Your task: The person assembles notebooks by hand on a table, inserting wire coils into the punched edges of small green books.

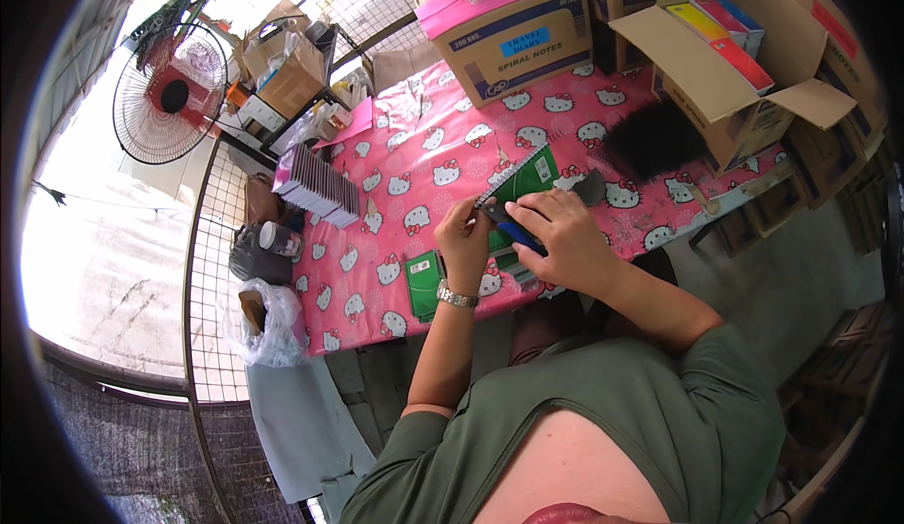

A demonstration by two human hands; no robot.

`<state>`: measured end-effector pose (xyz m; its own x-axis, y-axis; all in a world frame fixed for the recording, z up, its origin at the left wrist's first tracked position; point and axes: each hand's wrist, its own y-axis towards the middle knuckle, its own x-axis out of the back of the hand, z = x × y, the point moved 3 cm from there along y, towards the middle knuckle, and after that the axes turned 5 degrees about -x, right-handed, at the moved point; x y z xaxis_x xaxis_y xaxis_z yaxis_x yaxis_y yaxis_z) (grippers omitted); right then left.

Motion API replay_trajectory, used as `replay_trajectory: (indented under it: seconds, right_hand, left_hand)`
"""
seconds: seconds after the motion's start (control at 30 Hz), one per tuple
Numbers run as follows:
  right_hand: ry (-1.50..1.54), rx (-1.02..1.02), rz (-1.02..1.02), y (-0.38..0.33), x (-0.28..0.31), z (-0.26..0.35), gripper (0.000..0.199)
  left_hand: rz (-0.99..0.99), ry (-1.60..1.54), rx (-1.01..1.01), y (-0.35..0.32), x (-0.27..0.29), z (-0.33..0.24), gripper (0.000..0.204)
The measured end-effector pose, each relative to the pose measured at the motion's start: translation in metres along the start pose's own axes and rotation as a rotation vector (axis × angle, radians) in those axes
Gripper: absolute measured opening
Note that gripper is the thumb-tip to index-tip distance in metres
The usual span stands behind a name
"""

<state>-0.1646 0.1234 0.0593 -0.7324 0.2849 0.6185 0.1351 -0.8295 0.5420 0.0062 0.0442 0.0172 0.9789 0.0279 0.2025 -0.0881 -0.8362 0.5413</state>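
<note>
A green spiral notebook [529, 176] is tilted at the middle of the table, its wire coil running along its upper left edge. My left hand [463, 237], with a metal watch on the wrist, pinches the near end of that coil. In my right hand [573, 241] is a pair of pliers [513, 229] with blue and black handles. The jaws meet the coil's end beside my left fingertips; exactly what they grip is too small to tell. Beneath and left of my hands lies another green notebook [423, 289], partly covered by my left wrist.
A row of spiral notebooks [315, 187] stands at the table's left. Behind are a closed carton [513, 48] and, at right, an open carton [702, 63] holding colourful notebooks, with a dark bristly heap [654, 143] beside it. A plastic bag [268, 322] hangs near the left edge.
</note>
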Motion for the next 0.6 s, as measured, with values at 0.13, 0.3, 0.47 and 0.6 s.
replay_trajectory:
  seconds: [0.13,0.3,0.47,0.6]
  right_hand:
    - [0.937,-0.532,0.349,-0.003,-0.008,-0.009,0.049]
    - [0.725,-0.363,0.036,-0.017,-0.001,-0.043,0.046]
    - [0.084,-0.547,0.112,-0.084,-0.029,-0.163,0.053]
    - [-0.147,-0.466,0.393,-0.121,-0.073,-0.199,0.053]
  left_hand:
    - [-0.06,0.303,-0.249,-0.002,0.008,-0.016,0.031]
    - [-0.099,0.563,-0.522,0.017,0.039,-0.05,0.024]
    - [0.161,1.123,-0.057,0.024,0.118,-0.012,0.02]
    - [0.468,1.159,0.327,-0.008,0.124,0.104,0.028]
